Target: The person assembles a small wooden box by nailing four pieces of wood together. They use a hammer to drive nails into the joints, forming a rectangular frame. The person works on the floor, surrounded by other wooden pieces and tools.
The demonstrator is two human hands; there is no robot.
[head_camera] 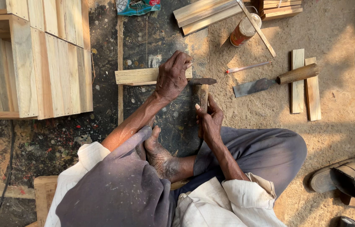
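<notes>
I sit cross-legged on a dusty floor. My left hand (172, 76) presses down on a short wooden strip (137, 76) that lies across a long thin upright strip (120, 63); its fingers pinch at the strip's right end, and whatever they pinch is hidden. My right hand (209, 122) grips the wooden handle of a hammer (203, 86), whose dark metal head is just right of my left fingers, at the strip's end. My bare foot (160, 155) rests between my knees.
A stack of wooden boxes (34, 59) stands at the upper left. To the right lie a chisel with a wooden handle (276, 80) over two wood strips (305, 86), a thin rod (249, 67), a tin can (244, 30), planks (205, 13) and a sandal (347, 176).
</notes>
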